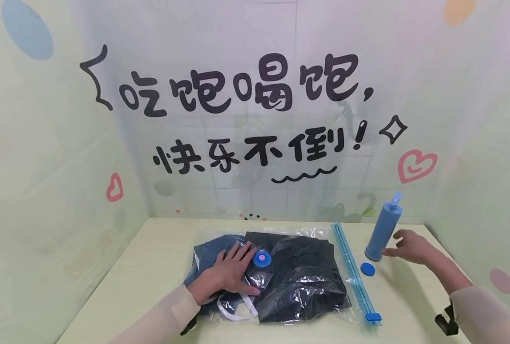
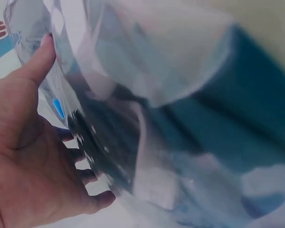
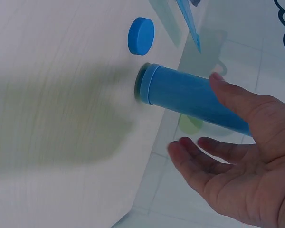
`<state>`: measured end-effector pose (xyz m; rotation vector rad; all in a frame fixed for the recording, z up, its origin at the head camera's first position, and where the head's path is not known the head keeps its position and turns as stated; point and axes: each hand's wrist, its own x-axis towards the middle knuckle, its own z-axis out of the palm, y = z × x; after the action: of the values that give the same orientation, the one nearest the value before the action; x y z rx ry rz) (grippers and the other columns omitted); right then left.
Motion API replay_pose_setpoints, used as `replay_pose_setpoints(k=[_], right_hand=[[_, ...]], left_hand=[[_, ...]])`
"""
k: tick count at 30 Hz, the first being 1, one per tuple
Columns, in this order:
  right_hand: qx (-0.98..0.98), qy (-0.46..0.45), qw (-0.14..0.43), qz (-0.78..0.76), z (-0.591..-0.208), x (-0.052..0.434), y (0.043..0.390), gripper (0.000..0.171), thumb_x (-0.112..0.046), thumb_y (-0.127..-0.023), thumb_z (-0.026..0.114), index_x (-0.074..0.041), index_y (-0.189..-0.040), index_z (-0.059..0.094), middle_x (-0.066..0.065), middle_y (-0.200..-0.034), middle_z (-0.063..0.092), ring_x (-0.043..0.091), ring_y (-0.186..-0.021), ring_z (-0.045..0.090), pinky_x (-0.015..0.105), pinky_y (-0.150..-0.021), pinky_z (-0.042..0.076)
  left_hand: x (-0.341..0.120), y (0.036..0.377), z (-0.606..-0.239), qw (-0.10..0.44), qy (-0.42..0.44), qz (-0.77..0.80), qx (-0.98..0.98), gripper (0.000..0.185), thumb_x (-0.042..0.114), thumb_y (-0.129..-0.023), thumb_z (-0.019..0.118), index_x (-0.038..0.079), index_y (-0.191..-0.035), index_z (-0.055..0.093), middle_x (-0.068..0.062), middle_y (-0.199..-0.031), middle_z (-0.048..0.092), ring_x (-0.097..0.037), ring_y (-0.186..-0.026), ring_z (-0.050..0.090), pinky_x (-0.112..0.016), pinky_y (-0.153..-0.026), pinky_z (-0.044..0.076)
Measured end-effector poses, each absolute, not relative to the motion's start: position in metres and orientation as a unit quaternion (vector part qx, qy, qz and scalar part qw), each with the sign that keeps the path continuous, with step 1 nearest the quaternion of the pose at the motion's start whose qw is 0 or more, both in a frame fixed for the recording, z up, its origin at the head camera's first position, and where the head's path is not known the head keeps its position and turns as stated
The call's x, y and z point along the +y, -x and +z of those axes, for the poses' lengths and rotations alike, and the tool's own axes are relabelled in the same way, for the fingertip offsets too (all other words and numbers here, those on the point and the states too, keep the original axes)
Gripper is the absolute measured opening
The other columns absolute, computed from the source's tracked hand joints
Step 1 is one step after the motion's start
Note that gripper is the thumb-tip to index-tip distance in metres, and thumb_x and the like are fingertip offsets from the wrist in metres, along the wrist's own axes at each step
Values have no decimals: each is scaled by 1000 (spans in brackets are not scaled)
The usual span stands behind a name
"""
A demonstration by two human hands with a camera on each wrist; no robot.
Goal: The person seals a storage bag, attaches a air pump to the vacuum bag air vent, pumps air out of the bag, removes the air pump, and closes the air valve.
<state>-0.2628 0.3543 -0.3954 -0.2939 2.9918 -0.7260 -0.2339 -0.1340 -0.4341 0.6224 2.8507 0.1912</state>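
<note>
1. Pressing flat with fingers spread, my left hand (image 1: 229, 273) lies on the clear vacuum bag (image 1: 306, 291) of dark clothes, beside its blue valve (image 1: 261, 259).
2. My right hand (image 1: 411, 246), fingers loosely spread, holds nothing, just beside the upright blue pump (image 1: 384, 231).
3. I see a blue cap (image 1: 367, 269) on the desk (image 1: 152, 267) near the pump.

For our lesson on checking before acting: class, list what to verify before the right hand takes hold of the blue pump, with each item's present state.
1. Pump stands upright on the table: ok.
2. Right hand open beside the pump, not gripping: ok.
3. Left hand flat on the bag: ok.
4. Valve uncovered; cap lies apart: ok.
5. Bag's zip fully sealed: cannot tell.
</note>
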Motion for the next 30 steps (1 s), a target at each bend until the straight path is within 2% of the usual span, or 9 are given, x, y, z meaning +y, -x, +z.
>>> replay_pose_setpoints(k=[3, 7, 10, 12, 19, 25, 30], right_hand=[[958, 79, -2, -276, -396, 354, 266, 75, -29, -87, 81, 28, -121, 45, 44, -115, 57, 56, -104, 60, 58, -81, 54], [934, 65, 4, -352, -398, 350, 267, 90, -31, -91, 79, 27, -137, 29, 48, -131, 44, 62, -118, 49, 63, -90, 50], [916, 67, -6, -395, -400, 346, 268, 94, -29, -93, 77, 24, -144, 19, 49, -138, 36, 65, -123, 42, 66, -94, 46], [910, 68, -18, -409, -401, 343, 268, 93, -29, -95, 76, 22, -146, 18, 48, -139, 35, 65, -124, 41, 67, -94, 44], [904, 69, -56, -417, -407, 335, 270, 81, -28, -97, 74, 20, -142, 27, 46, -137, 40, 63, -122, 46, 68, -94, 44], [914, 75, -96, -388, -413, 335, 270, 63, -21, -97, 73, 20, -131, 40, 46, -124, 51, 61, -110, 56, 63, -86, 51], [917, 78, -120, -372, -414, 332, 272, 60, -22, -95, 75, 20, -126, 46, 44, -119, 55, 58, -105, 59, 62, -84, 53]], left_hand=[[-135, 237, -435, 107, -218, 70, 967, 113, 68, -76, 79, 13, -161, 29, -11, -167, 19, -39, -151, 12, -67, -114, 14], [-138, 238, -437, 111, -223, 78, 965, 113, 68, -75, 79, 14, -161, 30, -9, -167, 19, -38, -151, 13, -67, -114, 13], [-139, 239, -438, 116, -226, 83, 964, 112, 69, -76, 79, 15, -161, 30, -8, -167, 18, -38, -151, 13, -68, -114, 13], [-139, 239, -439, 119, -227, 85, 963, 111, 69, -76, 78, 15, -161, 30, -8, -168, 18, -38, -151, 13, -67, -114, 14], [-138, 241, -440, 130, -221, 74, 964, 110, 69, -78, 76, 16, -162, 29, -7, -168, 15, -36, -152, 12, -65, -115, 13], [-138, 242, -440, 135, -219, 70, 964, 111, 70, -78, 75, 17, -163, 27, -6, -168, 14, -35, -152, 11, -64, -115, 12], [-138, 241, -440, 138, -216, 70, 964, 110, 70, -79, 75, 17, -163, 27, -7, -168, 14, -35, -152, 11, -64, -116, 12]])
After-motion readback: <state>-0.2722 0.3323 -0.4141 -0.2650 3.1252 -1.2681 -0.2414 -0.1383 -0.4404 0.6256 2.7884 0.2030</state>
